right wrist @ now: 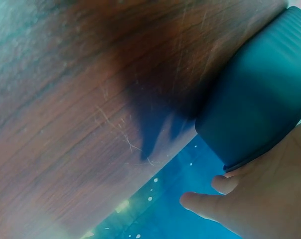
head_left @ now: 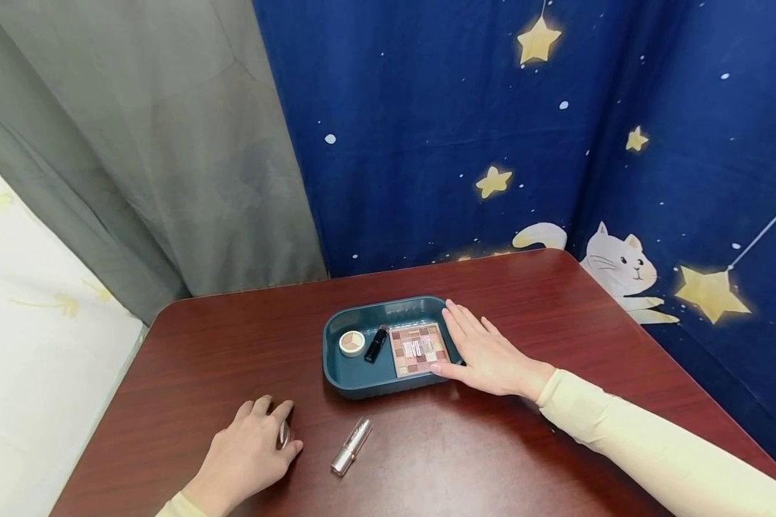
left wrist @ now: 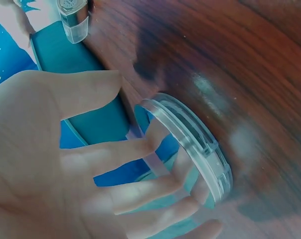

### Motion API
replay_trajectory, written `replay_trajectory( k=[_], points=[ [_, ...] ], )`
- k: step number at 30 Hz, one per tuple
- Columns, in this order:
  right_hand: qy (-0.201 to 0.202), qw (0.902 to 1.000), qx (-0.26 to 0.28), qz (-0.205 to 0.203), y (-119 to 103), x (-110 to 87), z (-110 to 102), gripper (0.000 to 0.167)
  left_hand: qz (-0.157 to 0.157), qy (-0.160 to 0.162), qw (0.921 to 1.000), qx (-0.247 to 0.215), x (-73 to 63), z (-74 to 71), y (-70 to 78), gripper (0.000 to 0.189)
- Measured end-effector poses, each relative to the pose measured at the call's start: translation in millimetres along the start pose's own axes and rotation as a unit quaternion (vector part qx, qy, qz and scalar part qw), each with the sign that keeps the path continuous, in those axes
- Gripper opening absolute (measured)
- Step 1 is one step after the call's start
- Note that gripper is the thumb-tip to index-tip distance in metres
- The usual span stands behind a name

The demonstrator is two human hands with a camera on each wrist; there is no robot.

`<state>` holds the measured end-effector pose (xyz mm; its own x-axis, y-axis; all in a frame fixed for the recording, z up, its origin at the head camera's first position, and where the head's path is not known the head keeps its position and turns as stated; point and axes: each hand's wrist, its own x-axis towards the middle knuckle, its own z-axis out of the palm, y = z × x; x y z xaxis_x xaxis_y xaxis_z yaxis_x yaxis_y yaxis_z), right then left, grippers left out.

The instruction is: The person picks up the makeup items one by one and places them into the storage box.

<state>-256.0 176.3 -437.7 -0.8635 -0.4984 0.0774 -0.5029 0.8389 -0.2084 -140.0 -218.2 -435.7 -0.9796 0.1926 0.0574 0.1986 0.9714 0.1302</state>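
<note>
In the head view my left hand (head_left: pixel 248 449) reaches over a small round clear case (head_left: pixel 284 434), with thumb and fingers spread about it. The left wrist view shows the fingers behind the rim of the clear case (left wrist: pixel 190 144) and the thumb apart from it; contact is hard to tell. A silver lipstick tube (head_left: pixel 352 446) lies right of that hand. My right hand (head_left: pixel 491 359) rests on the right rim of a teal tray (head_left: pixel 362 391), fingers extended, thumb by the eyeshadow palette (head_left: pixel 419 350). Beside the palette lie a black lipstick (head_left: pixel 376 344) and a round tri-colour pot (head_left: pixel 352 343).
The brown wooden table (head_left: pixel 233 345) has its back edge against a grey curtain (head_left: pixel 168 143) and a blue star-patterned curtain (head_left: pixel 414 143). White fabric (head_left: pixel 32 345) hangs at the left. In the right wrist view the tray's outer wall (right wrist: pixel 260 84) stands near the table edge.
</note>
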Motion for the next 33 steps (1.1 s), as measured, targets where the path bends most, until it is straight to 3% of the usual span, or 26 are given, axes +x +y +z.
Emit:
replay_trajectory(
  k=[8,13,21,24,30,33],
  points=[
    [-0.004,1.0000,0.004,0.006,1,0.9,1,0.108,0.009,-0.008,0.9999,0.005,-3.8,0.4,-3.5,0.053],
    [-0.007,0.9999,0.007,0.010,1,1.8,2,0.109,0.020,0.007,0.9998,0.003,-4.9,1.5,-5.9,0.054],
    [-0.002,1.0000,0.001,0.007,2,1.4,2,0.109,0.037,0.036,0.9987,-0.003,-2.9,0.1,-8.3,0.037],
    [0.001,1.0000,0.003,0.003,2,1.0,2,0.109,0.038,0.022,0.9990,-0.010,-0.7,-1.6,-9.8,0.034],
    [-0.001,1.0000,0.009,0.003,1,0.4,2,0.109,0.042,-0.007,0.9990,-0.011,1.9,-4.7,-12.0,0.052],
    [-0.002,0.9999,0.012,0.003,1,1.0,2,0.109,0.044,-0.012,0.9989,-0.013,2.9,-6.2,-12.3,0.051]
  ],
)
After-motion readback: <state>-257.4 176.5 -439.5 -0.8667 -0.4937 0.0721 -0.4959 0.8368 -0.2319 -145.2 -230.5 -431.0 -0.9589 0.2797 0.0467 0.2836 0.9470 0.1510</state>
